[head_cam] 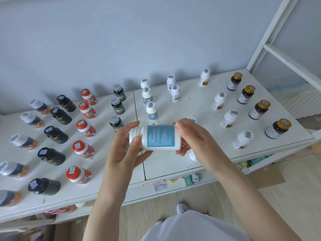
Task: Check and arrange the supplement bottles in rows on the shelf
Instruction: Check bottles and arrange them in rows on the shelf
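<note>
Both hands hold a white bottle with a blue label point(160, 137) sideways above the white shelf point(173, 160), its cap pointing left. My left hand point(126, 150) grips the cap end; my right hand point(191, 136) grips the base end. Behind it a row of like blue-label bottles point(151, 111) runs toward the wall. Another white bottle point(192, 154) stands partly hidden under my right hand.
Bottles stand in rows across the shelf: orange-capped point(83, 148), black point(51, 156), dark green point(118, 106), white with brown labels point(229, 118), gold-capped point(278, 128), grey-capped point(23, 142). A white frame point(284, 60) rises at right. Small boxes point(191, 179) lie on a lower shelf.
</note>
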